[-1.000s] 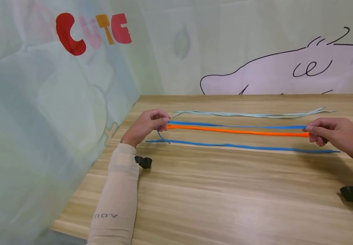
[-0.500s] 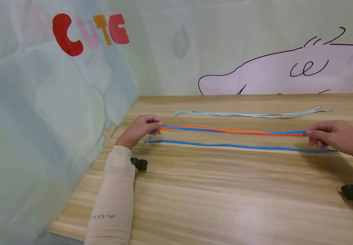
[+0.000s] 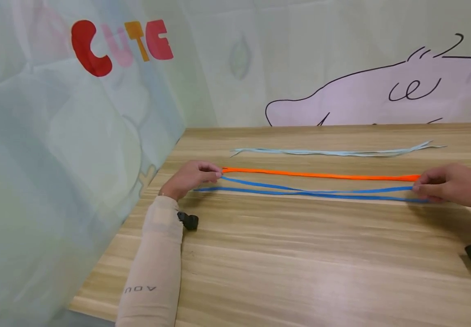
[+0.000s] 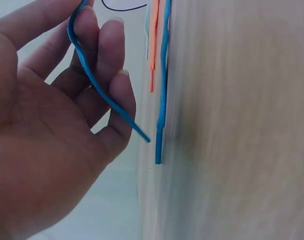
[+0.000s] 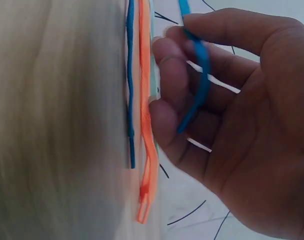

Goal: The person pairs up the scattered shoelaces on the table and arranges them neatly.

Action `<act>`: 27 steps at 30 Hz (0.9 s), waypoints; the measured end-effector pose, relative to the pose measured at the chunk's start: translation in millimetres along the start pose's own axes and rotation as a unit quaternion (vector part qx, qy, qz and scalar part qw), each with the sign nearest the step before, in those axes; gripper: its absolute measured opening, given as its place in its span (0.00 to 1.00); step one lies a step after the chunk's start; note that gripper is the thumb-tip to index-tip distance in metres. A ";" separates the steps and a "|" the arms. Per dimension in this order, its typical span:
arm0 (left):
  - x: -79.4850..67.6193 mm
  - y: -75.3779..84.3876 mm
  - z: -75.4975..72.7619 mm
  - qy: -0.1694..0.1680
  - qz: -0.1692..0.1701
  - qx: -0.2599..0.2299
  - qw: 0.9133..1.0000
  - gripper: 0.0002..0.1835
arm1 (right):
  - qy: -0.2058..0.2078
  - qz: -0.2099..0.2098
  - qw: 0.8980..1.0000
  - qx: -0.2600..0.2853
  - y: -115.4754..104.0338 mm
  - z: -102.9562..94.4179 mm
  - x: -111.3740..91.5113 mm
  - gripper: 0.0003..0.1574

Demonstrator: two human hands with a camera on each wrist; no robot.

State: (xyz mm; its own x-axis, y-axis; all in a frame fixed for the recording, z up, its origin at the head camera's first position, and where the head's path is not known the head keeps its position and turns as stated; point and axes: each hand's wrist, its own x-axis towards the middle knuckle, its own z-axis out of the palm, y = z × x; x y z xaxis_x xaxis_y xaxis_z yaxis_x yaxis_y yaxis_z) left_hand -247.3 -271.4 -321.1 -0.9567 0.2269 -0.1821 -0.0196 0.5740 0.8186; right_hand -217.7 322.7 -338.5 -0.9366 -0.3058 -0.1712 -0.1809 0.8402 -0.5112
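A blue shoelace (image 3: 260, 184) hangs between both hands, sagging toward its middle. My left hand (image 3: 192, 177) pinches it near one end between thumb and forefinger; its tip (image 4: 112, 104) dangles past the palm in the left wrist view. At the other end my right hand (image 3: 449, 186) pinches the same lace, and the loose tip (image 5: 204, 80) curls in front of the fingers in the right wrist view. Just below, a second blue shoelace (image 3: 358, 197) lies straight on the table. Orange shoelaces (image 3: 321, 175) lie together behind the held lace.
Pale mint-green laces (image 3: 321, 153) lie bunched toward the back of the wooden table (image 3: 301, 263). Behind the table hangs a printed cloth (image 3: 219, 68); another side of it runs along the left edge.
The held blue shoelace has come forward, from behind the orange laces, across them, to the front beside the other blue lace. Both hands moved with it, toward the person.
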 end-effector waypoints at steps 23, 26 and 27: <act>-1.4 0.1 2.2 -0.011 -0.020 0.115 0.993 0.11 | -0.030 -0.019 0.997 -0.066 -4.7 2.1 -1.8 0.09; -3.4 4.2 2.5 -0.002 -0.024 0.144 0.989 0.12 | -0.020 -0.021 0.997 -0.072 -8.7 1.0 1.7 0.10; -4.0 6.5 3.5 0.003 -0.025 0.153 0.988 0.12 | -0.012 -0.023 0.997 -0.077 -10.5 0.6 3.6 0.10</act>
State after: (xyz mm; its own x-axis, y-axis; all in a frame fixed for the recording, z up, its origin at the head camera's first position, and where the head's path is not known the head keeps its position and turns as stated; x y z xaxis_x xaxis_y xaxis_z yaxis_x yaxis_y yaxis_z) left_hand -242.6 -265.9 -316.9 -0.9586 0.1879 -0.2138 0.0210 0.7959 0.6051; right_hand -219.0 312.6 -334.2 -0.9193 -0.3541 -0.1720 -0.2684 0.8835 -0.3839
